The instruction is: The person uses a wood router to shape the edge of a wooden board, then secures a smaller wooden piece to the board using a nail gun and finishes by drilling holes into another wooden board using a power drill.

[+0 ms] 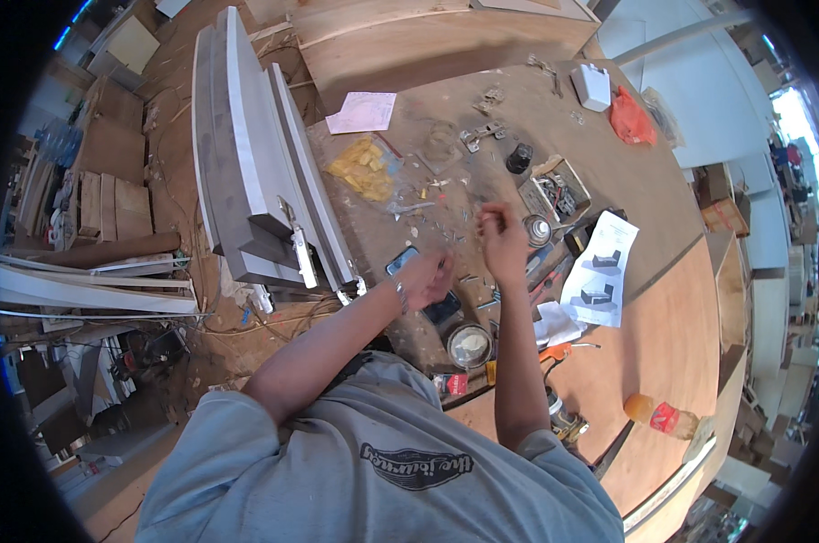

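Observation:
My left hand [426, 280] hovers over the workbench, beside a phone with a blue-lit screen [400, 260]; motion blurs its fingers. Close to it on the right, my right hand [502, 237] is raised with its fingers curled together. What it holds, if anything, is too small to make out. Loose screws [464, 217] lie scattered on the bench around both hands. A dark phone [443, 308] sits just below my left hand, with a round tin of pale material [470, 346] nearer me. Right of my right hand stands a spray can [537, 231].
A box of metal hardware [568, 204], a black cap [519, 158], hinges [483, 134] and a yellow bag [362, 169] lie farther off. A printed sheet [601, 271], an orange-handled tool [559, 351] and a bottle [663, 416] are on the right. Long white-edged panels [246, 145] stand left.

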